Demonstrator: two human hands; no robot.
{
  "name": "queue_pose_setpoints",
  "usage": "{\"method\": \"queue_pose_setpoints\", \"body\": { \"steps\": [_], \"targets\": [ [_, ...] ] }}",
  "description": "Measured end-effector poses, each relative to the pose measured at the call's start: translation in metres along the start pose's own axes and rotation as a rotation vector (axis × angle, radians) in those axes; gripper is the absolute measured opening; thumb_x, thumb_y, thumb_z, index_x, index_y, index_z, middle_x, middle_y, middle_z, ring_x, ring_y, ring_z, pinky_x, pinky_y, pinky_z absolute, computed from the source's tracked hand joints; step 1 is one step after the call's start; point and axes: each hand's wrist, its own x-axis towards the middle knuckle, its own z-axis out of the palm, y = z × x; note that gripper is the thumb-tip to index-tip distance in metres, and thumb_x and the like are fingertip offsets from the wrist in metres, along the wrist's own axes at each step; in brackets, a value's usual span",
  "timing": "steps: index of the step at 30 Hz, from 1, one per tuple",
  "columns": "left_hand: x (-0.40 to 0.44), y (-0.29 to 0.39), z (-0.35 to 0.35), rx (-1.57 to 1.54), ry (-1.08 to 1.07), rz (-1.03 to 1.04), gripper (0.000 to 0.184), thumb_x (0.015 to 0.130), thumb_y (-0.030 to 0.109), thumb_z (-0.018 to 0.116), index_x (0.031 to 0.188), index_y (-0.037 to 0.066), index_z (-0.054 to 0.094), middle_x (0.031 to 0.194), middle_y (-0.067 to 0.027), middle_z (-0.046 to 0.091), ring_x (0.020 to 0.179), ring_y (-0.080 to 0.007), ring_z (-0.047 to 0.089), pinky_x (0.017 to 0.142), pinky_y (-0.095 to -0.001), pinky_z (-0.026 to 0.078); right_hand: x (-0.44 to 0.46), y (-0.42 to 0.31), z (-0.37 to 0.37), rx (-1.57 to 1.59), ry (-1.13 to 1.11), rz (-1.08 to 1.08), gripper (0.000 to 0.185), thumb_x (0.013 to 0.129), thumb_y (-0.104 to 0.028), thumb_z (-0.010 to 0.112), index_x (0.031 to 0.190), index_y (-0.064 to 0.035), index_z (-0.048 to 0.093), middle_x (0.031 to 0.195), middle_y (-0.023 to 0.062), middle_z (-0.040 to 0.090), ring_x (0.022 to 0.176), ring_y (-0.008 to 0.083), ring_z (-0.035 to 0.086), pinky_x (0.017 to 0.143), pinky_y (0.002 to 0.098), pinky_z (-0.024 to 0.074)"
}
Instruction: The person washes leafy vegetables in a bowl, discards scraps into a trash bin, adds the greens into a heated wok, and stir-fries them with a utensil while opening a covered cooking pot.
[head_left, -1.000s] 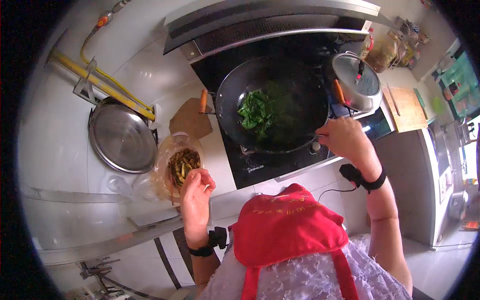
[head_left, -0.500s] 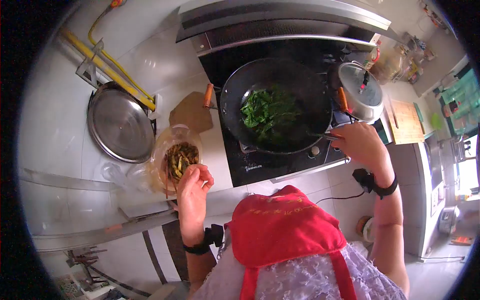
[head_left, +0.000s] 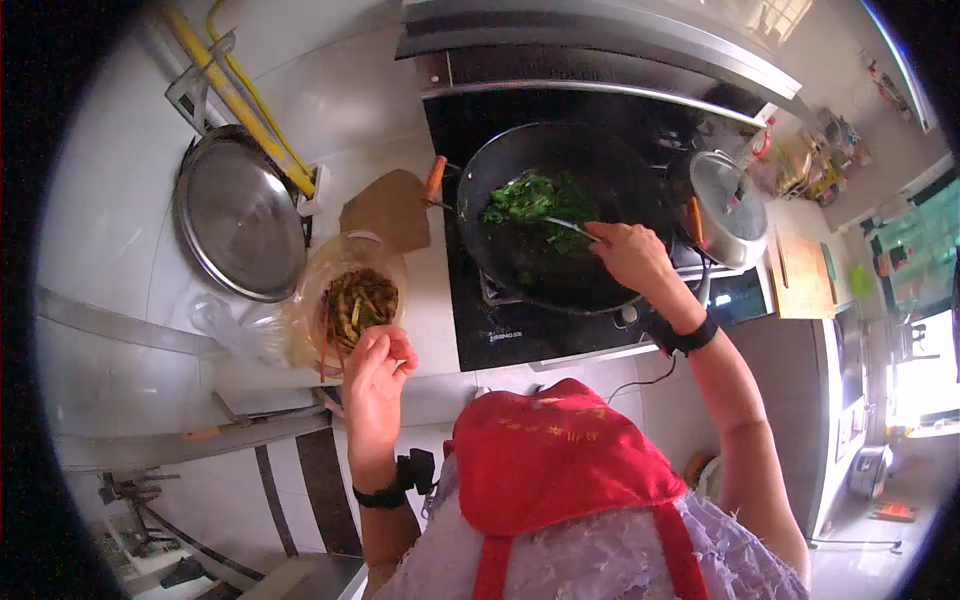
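Observation:
My right hand [head_left: 637,260] is closed around the handle of a metal spatula [head_left: 572,228] over the wok. The spatula's far end is hidden among dark green leafy vegetables [head_left: 530,200] in the black wok [head_left: 610,160], which has orange-brown side handles. My left hand [head_left: 380,365] hovers at the near edge of a translucent bowl [head_left: 368,256], fingers loosely curled and slightly apart, with nothing visible in them. Brown and yellowish-green cooked food [head_left: 360,300] lies in that bowl. A thin reddish stick [head_left: 322,362] shows at its left side.
A lidded pot [head_left: 725,205] stands right of the wok on the black gas hob [head_left: 510,345]. Farther right lies a wooden cutting board [head_left: 803,280]. A round metal lid [head_left: 240,215] leans at the left wall beneath a yellow gas pipe [head_left: 235,95]. A clear plastic bag [head_left: 235,325] lies beside the bowl.
My right hand has moved left and inward over the wok, carrying the spatula into the greens, which are bunched farther left. My left hand stays by the bowl. The view has shifted slightly.

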Motion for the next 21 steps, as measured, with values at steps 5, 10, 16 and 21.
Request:
{"method": "queue_pose_setpoints", "body": {
  "steps": [5,10,16,21],
  "targets": [
    [-0.003,0.002,-0.006,0.001,0.077,0.019,0.022,0.094,0.028,0.058,0.103,0.007,0.059,0.088,-0.0029,0.057,0.085,-0.0146,0.053,0.079,-0.0302,0.041,0.023,0.002,-0.001,-0.032,0.061,0.09,0.031,0.089,-0.031,0.06,0.116,-0.0188,0.068,0.09,0.0169,0.07,0.083,0.0363,0.068,0.075,0.0463,0.0557],
    [-0.002,0.002,-0.006,0.013,0.07,-0.031,0.022,0.094,0.028,0.058,0.103,0.008,0.059,0.088,-0.0028,0.056,0.084,-0.0148,0.053,0.08,-0.0309,0.04,0.012,0.005,0.001,-0.241,-0.07,0.035,0.03,0.088,-0.032,0.061,0.115,-0.0208,0.069,0.092,0.0135,0.071,0.085,0.0322,0.069,0.076,0.0434,0.0562],
    [0.006,0.002,0.002,0.055,0.007,-0.029,0.021,0.094,0.028,0.058,0.101,0.008,0.059,0.087,-0.0032,0.056,0.084,-0.0152,0.052,0.08,-0.0316,0.04,0.003,0.016,-0.02,-0.178,-0.113,0.023,0.026,0.087,-0.032,0.06,0.106,-0.0202,0.072,0.095,0.0125,0.07,0.089,0.0325,0.068,0.078,0.0439,0.0563],
    [0.012,0.001,0.01,0.034,-0.024,-0.04,0.023,0.095,0.026,0.057,0.102,0.004,0.059,0.089,-0.0025,0.057,0.086,-0.0128,0.054,0.081,-0.0294,0.042,-0.021,0.014,-0.078,-0.185,-0.307,0.07,0.029,0.087,-0.031,0.059,0.11,-0.0197,0.071,0.099,0.0135,0.07,0.089,0.0323,0.069,0.081,0.0448,0.0558]
  ]
}}
